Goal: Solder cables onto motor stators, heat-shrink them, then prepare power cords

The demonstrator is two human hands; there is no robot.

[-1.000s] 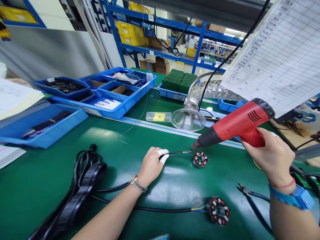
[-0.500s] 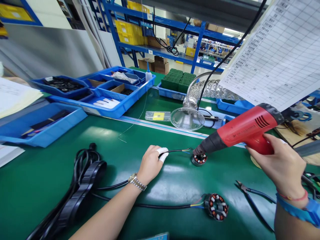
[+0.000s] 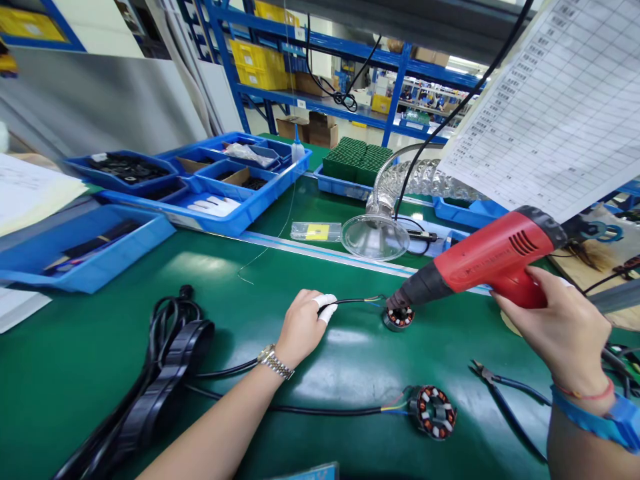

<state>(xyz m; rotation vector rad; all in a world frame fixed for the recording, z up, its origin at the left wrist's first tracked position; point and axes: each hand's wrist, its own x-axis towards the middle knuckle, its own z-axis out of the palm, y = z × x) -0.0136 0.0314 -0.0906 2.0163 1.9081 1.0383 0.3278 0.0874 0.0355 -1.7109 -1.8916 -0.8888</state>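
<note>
My left hand (image 3: 306, 322), white covers on two fingertips, pinches a black cable (image 3: 350, 301). The cable's thin coloured wires run to a small motor stator (image 3: 399, 320) with copper windings. My right hand (image 3: 563, 320) is wrapped round the handle of a red heat gun (image 3: 495, 250). Its dark nozzle points down and left, right over the stator and its wires, hiding part of them; whether it touches them I cannot tell. Nearer to me lies a second stator (image 3: 434, 413), its cable passing behind my left forearm.
Cutting pliers (image 3: 507, 400) lie at the right, below my right hand. Coiled black cables and a dark ring-shaped part (image 3: 170, 373) rest at the left. Behind stand blue trays (image 3: 270, 200), a clear fume hood (image 3: 375, 239) and stacked green boards (image 3: 357, 160). A printed sheet (image 3: 555, 107) hangs upper right.
</note>
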